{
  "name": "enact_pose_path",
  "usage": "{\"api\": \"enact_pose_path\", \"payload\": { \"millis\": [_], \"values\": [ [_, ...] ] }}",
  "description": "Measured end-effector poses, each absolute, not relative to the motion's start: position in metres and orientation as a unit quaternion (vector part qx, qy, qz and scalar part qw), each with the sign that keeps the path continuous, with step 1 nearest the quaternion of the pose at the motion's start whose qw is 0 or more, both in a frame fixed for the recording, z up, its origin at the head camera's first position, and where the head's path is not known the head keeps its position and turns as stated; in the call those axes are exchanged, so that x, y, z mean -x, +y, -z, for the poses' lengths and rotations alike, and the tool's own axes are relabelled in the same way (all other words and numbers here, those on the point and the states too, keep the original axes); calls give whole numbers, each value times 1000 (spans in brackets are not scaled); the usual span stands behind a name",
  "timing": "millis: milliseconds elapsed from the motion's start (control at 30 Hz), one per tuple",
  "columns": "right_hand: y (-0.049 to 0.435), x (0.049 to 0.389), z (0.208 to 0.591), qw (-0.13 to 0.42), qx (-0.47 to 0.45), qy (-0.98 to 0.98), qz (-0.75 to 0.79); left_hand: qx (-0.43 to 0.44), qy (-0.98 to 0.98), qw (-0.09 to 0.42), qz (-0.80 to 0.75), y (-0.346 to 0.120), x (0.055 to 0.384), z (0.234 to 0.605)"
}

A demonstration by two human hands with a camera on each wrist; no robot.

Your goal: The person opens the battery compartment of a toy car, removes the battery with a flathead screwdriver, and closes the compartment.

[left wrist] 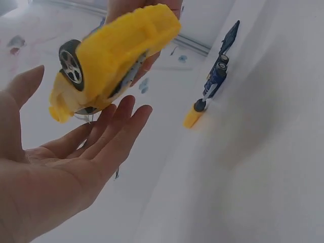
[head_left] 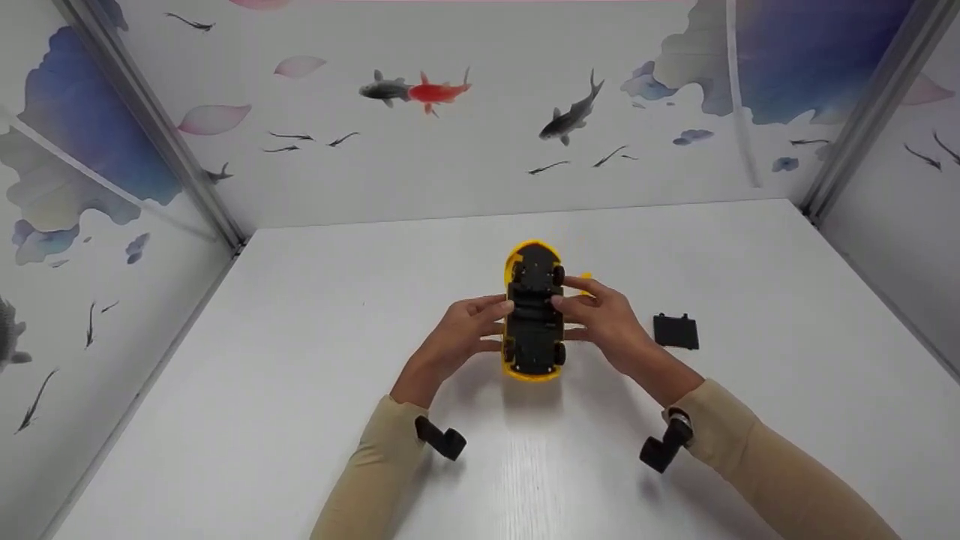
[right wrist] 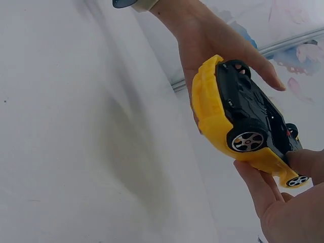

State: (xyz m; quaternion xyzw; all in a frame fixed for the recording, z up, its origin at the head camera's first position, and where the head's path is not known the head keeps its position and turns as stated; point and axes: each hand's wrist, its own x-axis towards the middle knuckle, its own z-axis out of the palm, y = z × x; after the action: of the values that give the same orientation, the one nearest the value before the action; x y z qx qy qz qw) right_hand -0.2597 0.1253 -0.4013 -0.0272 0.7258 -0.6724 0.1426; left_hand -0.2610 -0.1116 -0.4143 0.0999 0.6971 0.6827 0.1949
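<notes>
A yellow toy car [head_left: 534,322] is held up over the table with its black underside toward the head camera. An open hollow shows in the middle of that underside. My right hand [head_left: 604,319] grips the car's right side, its thumb on the black underside and its fingers behind. Along the other side, my left hand [head_left: 469,330] supports the body with fairly straight fingers. In the left wrist view its thumb stands away from the car [left wrist: 121,55]. The right wrist view shows the car's black wheels [right wrist: 247,139] with silver rims.
On the white table [head_left: 300,360], a flat black cover [head_left: 676,332] with small tabs lies right of my right hand. Behind that hand lie blue cylinders [left wrist: 215,81] and a yellow-handled tool [left wrist: 192,116]. Printed panels [head_left: 480,165] wall the table's back and sides.
</notes>
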Motion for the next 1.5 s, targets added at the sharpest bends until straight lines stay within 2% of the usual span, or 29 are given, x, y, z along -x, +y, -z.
{"api": "enact_pose_path", "payload": {
  "millis": [767, 1100, 1267, 1500],
  "values": [
    [137, 257, 403, 149, 57, 765, 624, -66, 645, 221, -729, -109, 266, 420],
    [146, 252, 400, 125, 67, 788, 599, -54, 634, 220, -740, -112, 267, 424],
    [153, 251, 396, 101, 83, 817, 561, -52, 629, 219, -744, -114, 268, 424],
    [174, 249, 393, 8, 101, 869, 484, -35, 632, 217, -743, -115, 269, 425]
  ]
}}
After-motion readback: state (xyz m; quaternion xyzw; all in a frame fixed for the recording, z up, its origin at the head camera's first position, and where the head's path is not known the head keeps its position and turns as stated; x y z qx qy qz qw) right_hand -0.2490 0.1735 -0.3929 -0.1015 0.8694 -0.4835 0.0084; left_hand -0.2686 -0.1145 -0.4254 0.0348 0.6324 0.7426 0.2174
